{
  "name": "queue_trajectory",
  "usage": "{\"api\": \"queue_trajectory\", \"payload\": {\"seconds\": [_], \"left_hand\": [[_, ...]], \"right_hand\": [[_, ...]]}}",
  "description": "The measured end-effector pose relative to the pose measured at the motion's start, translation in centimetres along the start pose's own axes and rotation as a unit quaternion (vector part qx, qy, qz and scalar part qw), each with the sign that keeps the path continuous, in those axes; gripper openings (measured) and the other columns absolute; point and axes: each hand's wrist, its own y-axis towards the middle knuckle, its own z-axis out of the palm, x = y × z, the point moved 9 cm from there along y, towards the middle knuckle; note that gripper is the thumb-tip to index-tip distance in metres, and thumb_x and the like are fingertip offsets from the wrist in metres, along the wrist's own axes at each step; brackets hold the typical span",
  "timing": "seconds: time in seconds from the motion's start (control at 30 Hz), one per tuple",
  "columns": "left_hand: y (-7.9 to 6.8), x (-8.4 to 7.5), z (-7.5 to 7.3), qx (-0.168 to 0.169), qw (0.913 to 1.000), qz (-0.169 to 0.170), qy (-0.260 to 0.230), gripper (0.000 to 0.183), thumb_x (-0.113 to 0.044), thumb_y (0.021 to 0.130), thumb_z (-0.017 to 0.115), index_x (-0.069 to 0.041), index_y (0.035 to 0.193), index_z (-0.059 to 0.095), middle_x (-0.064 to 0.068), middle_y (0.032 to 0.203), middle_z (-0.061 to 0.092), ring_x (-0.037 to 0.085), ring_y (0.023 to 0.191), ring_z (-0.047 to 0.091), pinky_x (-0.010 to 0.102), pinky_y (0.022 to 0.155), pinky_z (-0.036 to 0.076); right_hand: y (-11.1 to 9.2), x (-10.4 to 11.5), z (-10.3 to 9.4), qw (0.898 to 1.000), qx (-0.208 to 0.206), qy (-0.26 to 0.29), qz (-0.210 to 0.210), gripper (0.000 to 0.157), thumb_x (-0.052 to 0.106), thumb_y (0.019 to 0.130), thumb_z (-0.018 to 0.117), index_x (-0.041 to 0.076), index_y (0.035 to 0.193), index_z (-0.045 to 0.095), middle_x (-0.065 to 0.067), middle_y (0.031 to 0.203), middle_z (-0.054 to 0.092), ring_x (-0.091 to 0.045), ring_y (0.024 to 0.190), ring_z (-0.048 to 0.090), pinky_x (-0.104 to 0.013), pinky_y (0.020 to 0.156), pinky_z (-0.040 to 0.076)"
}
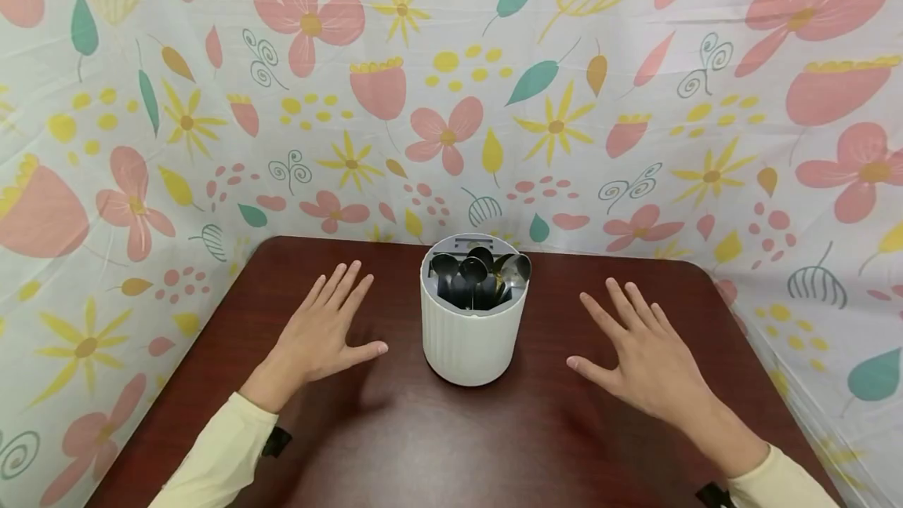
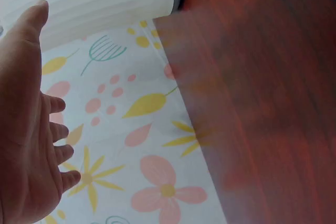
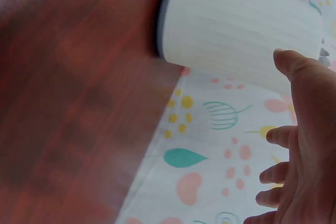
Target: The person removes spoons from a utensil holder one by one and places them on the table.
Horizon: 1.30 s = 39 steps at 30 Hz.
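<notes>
A white ribbed utensil holder (image 1: 473,347) stands upright on the table, with several black spoons (image 1: 462,281) and a shiny metal spoon (image 1: 516,269) in its open top. To its left is my left hand (image 1: 317,339), fingers straight and thumb spread toward the holder, touching nothing. On the other side my right hand (image 1: 645,355) is held the same way, apart from the holder. Both wrist views show the holder's ribbed side (image 2: 100,3) beyond the thumb. The lower parts of the spoons are hidden inside the holder.
The dark reddish-brown table (image 1: 451,445) reflects light near its front. A white cloth with a flower and leaf print (image 1: 444,132) hangs behind it and along both sides. Cream sleeves (image 1: 219,453) cover my forearms, with black straps at the wrists.
</notes>
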Motion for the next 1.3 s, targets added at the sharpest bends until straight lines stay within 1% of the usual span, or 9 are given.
{"api": "queue_trajectory", "payload": {"seconds": [0.17, 0.27, 0.4, 0.53, 0.67, 0.8, 1.0, 1.13, 1.3], "left_hand": [[0.4, -0.1, -1.3, -0.006, 0.9994, 0.032, -0.007, 0.102, -0.076, 0.092, 0.051, -0.010, 0.164, 0.023, 0.011, 0.171, 0.012, 0.031, 0.158, 0.012, 0.050, 0.125, 0.016], [0.8, -0.5, -2.1, -0.011, 0.9983, 0.055, -0.017, 0.100, -0.074, 0.093, 0.052, -0.009, 0.164, 0.024, 0.011, 0.171, 0.014, 0.030, 0.158, 0.013, 0.049, 0.125, 0.017], [1.4, -1.3, -3.4, -0.025, 0.9954, 0.086, -0.035, 0.097, -0.071, 0.095, 0.054, -0.006, 0.162, 0.028, 0.013, 0.170, 0.019, 0.031, 0.156, 0.019, 0.049, 0.124, 0.021], [2.2, -1.8, -4.5, -0.035, 0.9913, 0.101, -0.077, 0.092, -0.065, 0.096, 0.058, -0.008, 0.161, 0.030, 0.012, 0.169, 0.022, 0.029, 0.154, 0.026, 0.049, 0.122, 0.028], [2.9, -2.1, -5.2, -0.038, 0.9849, 0.096, -0.139, 0.087, -0.062, 0.096, 0.061, -0.014, 0.162, 0.031, 0.005, 0.169, 0.024, 0.025, 0.152, 0.031, 0.050, 0.118, 0.034], [3.6, -2.4, -5.3, -0.038, 0.9763, 0.083, -0.196, 0.082, -0.061, 0.096, 0.061, -0.022, 0.162, 0.032, 0.000, 0.168, 0.027, 0.022, 0.151, 0.033, 0.051, 0.116, 0.036], [4.6, -2.9, -5.4, -0.044, 0.9601, 0.078, -0.265, 0.076, -0.057, 0.096, 0.065, -0.025, 0.160, 0.038, -0.005, 0.166, 0.032, 0.021, 0.150, 0.034, 0.052, 0.117, 0.035], [5.5, -3.3, -5.5, -0.053, 0.9449, 0.087, -0.311, 0.072, -0.048, 0.096, 0.070, -0.021, 0.157, 0.043, -0.005, 0.164, 0.035, 0.019, 0.149, 0.037, 0.049, 0.116, 0.038], [6.3, -3.3, -5.1, -0.058, 0.9234, 0.076, -0.372, 0.066, -0.042, 0.095, 0.074, -0.022, 0.153, 0.050, -0.007, 0.161, 0.040, 0.023, 0.140, 0.050, 0.047, 0.110, 0.046]], "right_hand": [[0.6, 0.2, -1.5, 1.000, -0.003, -0.003, -0.015, 0.092, 0.070, 0.086, 0.067, 0.020, 0.158, 0.042, -0.020, 0.164, 0.030, -0.043, 0.152, 0.024, -0.067, 0.116, 0.024], [1.1, 0.2, -2.2, 1.000, 0.003, 0.001, -0.018, 0.092, 0.070, 0.087, 0.066, 0.021, 0.159, 0.040, -0.019, 0.165, 0.030, -0.043, 0.152, 0.025, -0.065, 0.119, 0.022], [1.8, 0.4, -3.3, 1.000, 0.007, 0.017, -0.025, 0.091, 0.068, 0.088, 0.068, 0.021, 0.160, 0.039, -0.019, 0.165, 0.030, -0.044, 0.151, 0.027, -0.062, 0.120, 0.021], [2.6, 1.1, -4.6, 0.998, -0.002, 0.042, -0.045, 0.089, 0.063, 0.089, 0.070, 0.018, 0.159, 0.039, -0.021, 0.163, 0.033, -0.044, 0.150, 0.029, -0.059, 0.120, 0.023], [3.5, 1.7, -5.6, 0.996, -0.007, 0.072, -0.048, 0.086, 0.061, 0.089, 0.072, 0.022, 0.159, 0.040, -0.018, 0.162, 0.036, -0.040, 0.150, 0.031, -0.061, 0.111, 0.035], [4.2, 2.2, -6.5, 0.994, -0.010, 0.100, -0.041, 0.082, 0.058, 0.088, 0.074, 0.028, 0.158, 0.042, -0.010, 0.163, 0.038, -0.035, 0.147, 0.039, -0.063, 0.099, 0.044], [5.4, 3.1, -7.8, 0.988, -0.031, 0.146, -0.049, 0.077, 0.047, 0.088, 0.079, 0.034, 0.156, 0.045, -0.003, 0.159, 0.045, -0.032, 0.138, 0.051, -0.059, 0.100, 0.045], [6.2, 3.7, -8.5, 0.982, -0.045, 0.172, -0.066, 0.075, 0.040, 0.088, 0.082, 0.033, 0.154, 0.048, -0.002, 0.152, 0.053, -0.031, 0.135, 0.054, -0.056, 0.104, 0.044], [7.2, 3.9, -8.6, 0.973, -0.058, 0.211, -0.074, 0.065, 0.033, 0.087, 0.083, 0.032, 0.147, 0.057, 0.005, 0.140, 0.064, -0.021, 0.116, 0.066, -0.042, 0.098, 0.051]]}}
